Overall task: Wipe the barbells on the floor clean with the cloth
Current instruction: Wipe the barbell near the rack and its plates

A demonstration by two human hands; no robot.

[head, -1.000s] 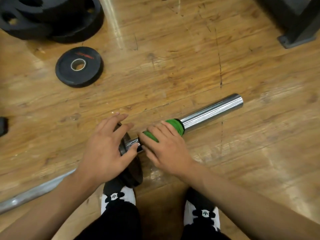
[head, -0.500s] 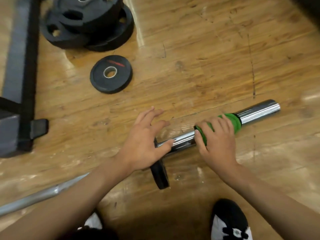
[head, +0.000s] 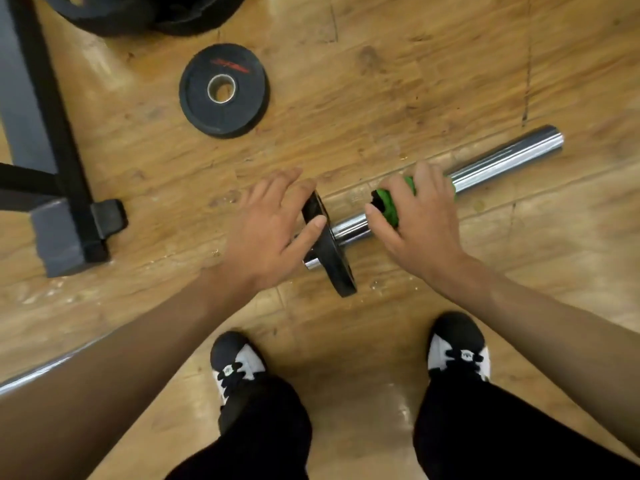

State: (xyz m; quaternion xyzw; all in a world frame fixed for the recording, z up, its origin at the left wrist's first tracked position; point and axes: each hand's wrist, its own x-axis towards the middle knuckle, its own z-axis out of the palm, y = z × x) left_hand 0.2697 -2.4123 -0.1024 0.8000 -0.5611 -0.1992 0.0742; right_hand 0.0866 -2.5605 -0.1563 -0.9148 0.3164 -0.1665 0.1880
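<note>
The right grip [head: 419, 223] is closed round the cloth [head: 388, 206], which wraps the chrome sleeve of the barbell [head: 502, 161], likely so that one stroke rubs the whole round of the metal. The left grip [head: 266, 233] lies wide, fingers straight over the rim of the upright plate [head: 332, 258] and thumb on its face, probably to stop the bar rolling under the rubbing. The floor [head: 381, 81] carries everything. The barbell lies slantwise across its middle, sleeve end toward the right edge, thin shaft running off at the lower left, partly under the left forearm. A rack [head: 45, 168] stands at the left edge and a stack [head: 156, 12] of plates at the top edge, both cut off. A loose disc [head: 223, 90] lies flat between stack and barbell, well apart from both hands. The sleeve beneath cloth and palm is hidden, so its cleanness there cannot be judged.
</note>
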